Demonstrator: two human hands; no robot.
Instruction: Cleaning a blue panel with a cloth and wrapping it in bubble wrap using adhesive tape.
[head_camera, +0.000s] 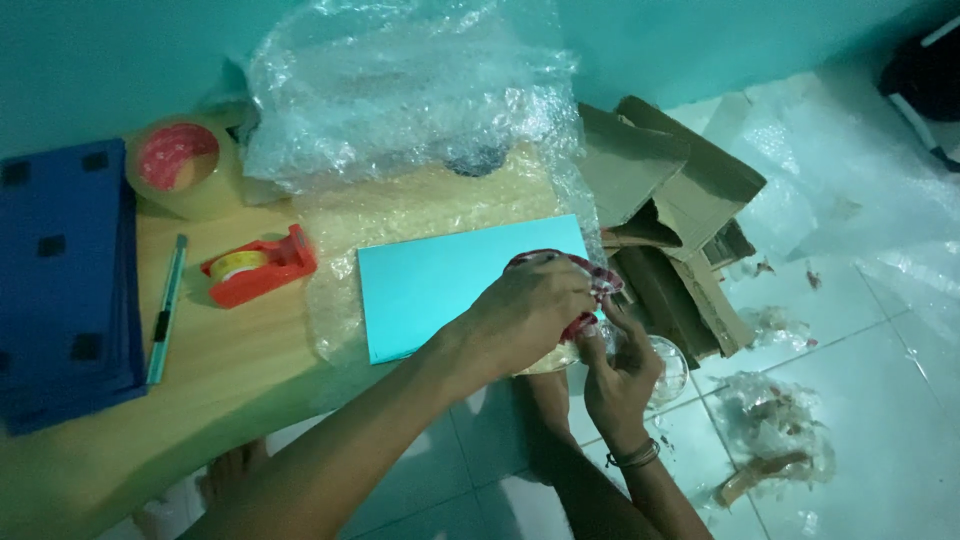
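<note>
My left hand grips a wide roll of clear packing tape with a red core, held at the right end of a low wooden table. My right hand, a bracelet on its wrist, pinches the tape's lower edge from below, fingers pressed on the roll. Just left of the hands lies a flat turquoise rectangular packet on a sheet of bubble wrap that bunches up against the wall.
On the table stand a red tape dispenser, a second large tape roll, a green utility knife and a blue stack of folded boxes. Torn cardboard and plastic scraps lie on the white tiled floor.
</note>
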